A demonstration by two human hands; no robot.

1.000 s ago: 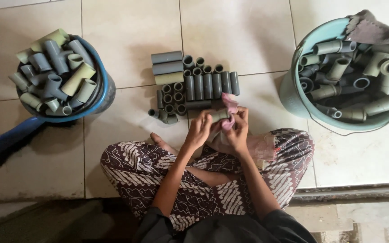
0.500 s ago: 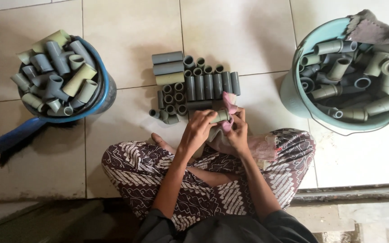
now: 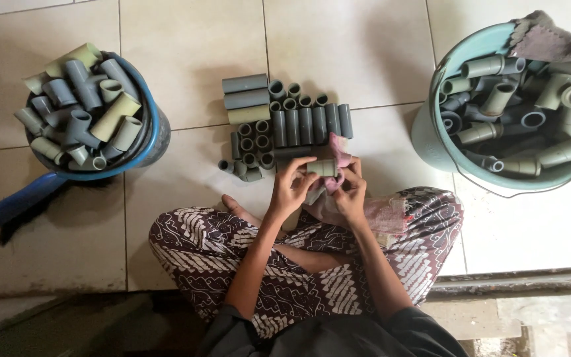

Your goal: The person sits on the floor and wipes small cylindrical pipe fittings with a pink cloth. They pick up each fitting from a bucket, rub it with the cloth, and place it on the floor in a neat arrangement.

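Both hands, left [image 3: 290, 188] and right [image 3: 351, 193], are clamped on a short grey plastic pipe piece [image 3: 323, 168] wrapped partly in a pink cloth [image 3: 342, 153], above the lap, near stacked grey pipe pieces [image 3: 285, 122] on the tiled floor [image 3: 186, 46].

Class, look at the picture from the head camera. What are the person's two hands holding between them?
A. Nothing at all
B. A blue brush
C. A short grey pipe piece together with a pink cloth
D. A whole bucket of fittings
C: the left hand and right hand hold a short grey pipe piece against a pink cloth, above the lap.
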